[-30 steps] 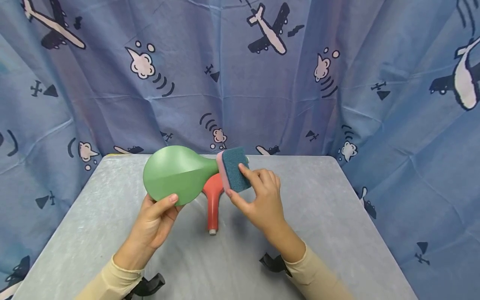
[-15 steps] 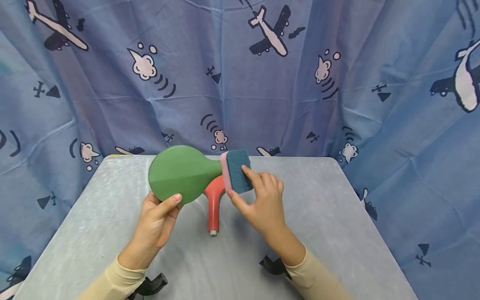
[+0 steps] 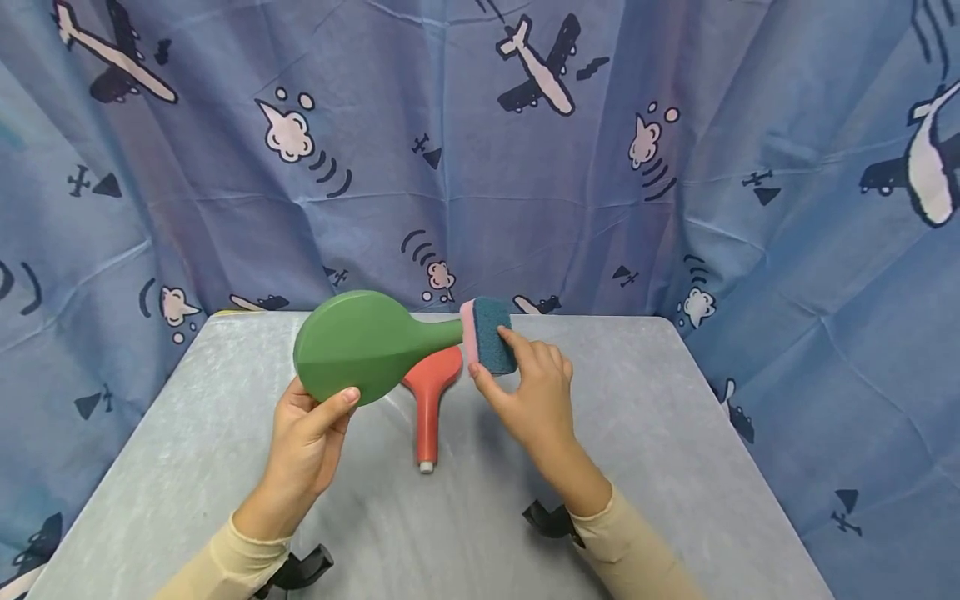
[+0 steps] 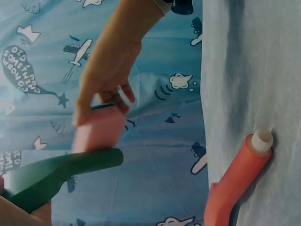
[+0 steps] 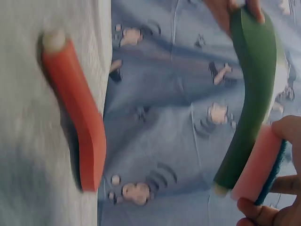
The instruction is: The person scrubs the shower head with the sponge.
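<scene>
My left hand (image 3: 303, 446) grips the rim of a green handheld shower head (image 3: 352, 346), thumb on top, held above the table with its handle pointing right. My right hand (image 3: 536, 400) pinches a sponge (image 3: 495, 337), pink foam on one side and dark teal scouring layer on the other. The pink foam (image 5: 261, 162) lies against the handle near its pale end in the right wrist view. A red shower head (image 3: 427, 408) rests on the table below, partly hidden by the green one; its white hollow connector (image 4: 263, 139) shows in the left wrist view.
A grey table (image 3: 660, 433) spreads under both hands. Blue curtains (image 3: 390, 167) printed with planes and clouds hang behind it and along its sides. Black wrist mounts (image 3: 551, 521) sit under the sleeves.
The sponge and my right hand have moved right along the green handle, uncovering more of it. The green shower head has shifted and tilted slightly in my left hand. The red one stays put.
</scene>
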